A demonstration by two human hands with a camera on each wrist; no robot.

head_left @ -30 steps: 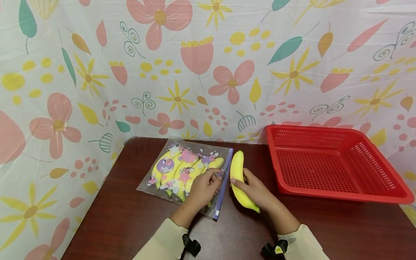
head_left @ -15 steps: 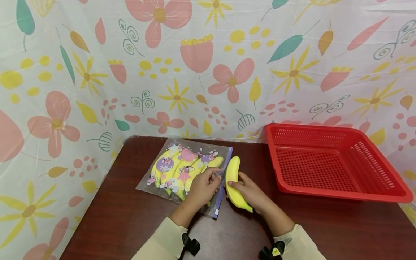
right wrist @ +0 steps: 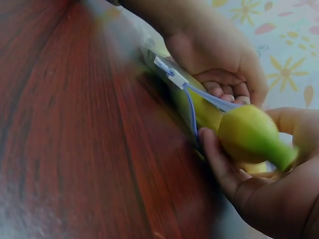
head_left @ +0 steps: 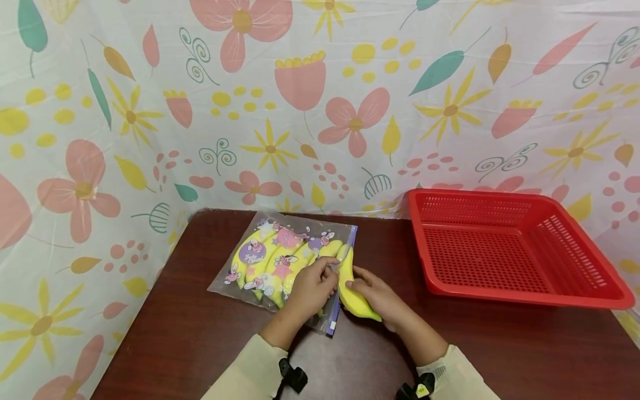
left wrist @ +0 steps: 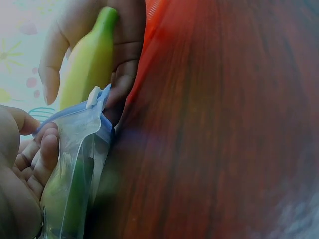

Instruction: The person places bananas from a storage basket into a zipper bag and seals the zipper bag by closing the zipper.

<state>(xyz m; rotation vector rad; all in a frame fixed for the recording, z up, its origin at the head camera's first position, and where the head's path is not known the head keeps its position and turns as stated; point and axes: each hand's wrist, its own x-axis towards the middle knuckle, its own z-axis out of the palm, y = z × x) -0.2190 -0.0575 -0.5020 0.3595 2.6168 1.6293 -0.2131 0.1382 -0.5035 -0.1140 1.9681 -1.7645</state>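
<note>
Banana (head_left: 354,297) at the mouth of the bag (head_left: 333,318) now! A second ago it stood just right of the bag; now its far end reaches between the parted zip edges, stem outside. How deep it sits, I can't tell. My right hand (head_left: 378,295) curls round it, thumb on top, fingers underneath. My left hand (head_left: 316,284) pinches the bag's upper edge at the mouth, remaining fingers bent in. The slider (right wrist: 177,78) sits at the bag's near end, leaving a gap. I'd call that insertion just started. Other bananas (head_left: 267,261) lie inside the bag; the basket (head_left: 525,296) stands well to its right.
</note>
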